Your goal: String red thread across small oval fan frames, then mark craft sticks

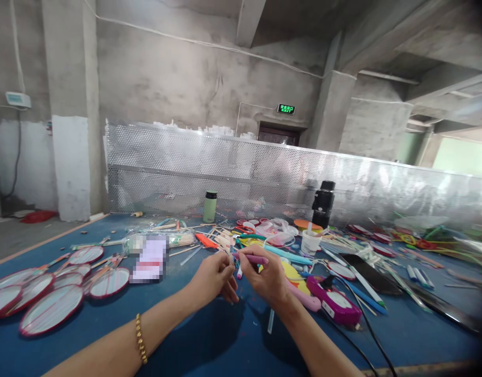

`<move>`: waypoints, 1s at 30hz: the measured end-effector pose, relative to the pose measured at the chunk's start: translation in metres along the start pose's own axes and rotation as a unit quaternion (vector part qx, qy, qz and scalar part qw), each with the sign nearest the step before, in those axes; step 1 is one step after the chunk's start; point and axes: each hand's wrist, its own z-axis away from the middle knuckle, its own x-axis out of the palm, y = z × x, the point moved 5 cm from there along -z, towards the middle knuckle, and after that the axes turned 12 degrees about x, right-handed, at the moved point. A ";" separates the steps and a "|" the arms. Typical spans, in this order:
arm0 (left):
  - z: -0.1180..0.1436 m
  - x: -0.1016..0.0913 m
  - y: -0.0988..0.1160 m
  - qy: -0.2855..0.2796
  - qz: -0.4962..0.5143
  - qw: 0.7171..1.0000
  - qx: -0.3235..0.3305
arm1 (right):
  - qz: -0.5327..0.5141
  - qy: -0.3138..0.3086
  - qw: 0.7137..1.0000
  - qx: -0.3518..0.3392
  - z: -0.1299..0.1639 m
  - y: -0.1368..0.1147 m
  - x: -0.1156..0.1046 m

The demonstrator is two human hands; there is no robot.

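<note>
My left hand (pixel 214 277), with a gold bead bracelet at the wrist, is pinched around a thin pale stick (pixel 231 246) that points upward. Just to the right, my right hand (pixel 266 275) grips a purple pen-shaped tool (pixel 254 259), its tip close to the stick. Whether the tip touches the stick cannot be made out. Under and beside the right hand lie a yellow piece (pixel 294 277), a pink curved handle (pixel 304 297) and a purple device (pixel 334 301) with a black cable.
Round red-rimmed mirror-like discs (pixel 52 310) with handles lie at left, near a pixelated pale packet (pixel 150 261). Behind stand a green tumbler (pixel 210 208), a white cup (pixel 310 242) and a black bottle (pixel 323 205). A dark phone (pixel 370 273) and sticks lie right. Perforated metal panels (pixel 186 152) border the blue table.
</note>
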 end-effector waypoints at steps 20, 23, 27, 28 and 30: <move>0.001 -0.001 0.003 0.006 -0.005 1.000 -0.005 | -0.001 0.009 1.000 0.006 0.000 0.000 -0.001; 0.000 -0.001 0.002 0.004 -0.003 1.000 -0.003 | -0.004 0.013 1.000 0.009 -0.001 0.000 -0.002; 0.001 -0.001 0.004 0.001 -0.004 1.000 -0.001 | -0.005 0.004 1.000 0.007 -0.001 0.001 0.000; 0.001 -0.001 0.004 0.001 -0.005 1.000 -0.003 | -0.006 0.007 1.000 0.008 -0.001 0.001 -0.001; 0.001 -0.001 0.004 0.002 -0.005 1.000 -0.004 | -0.006 0.008 1.000 0.009 -0.001 0.002 -0.001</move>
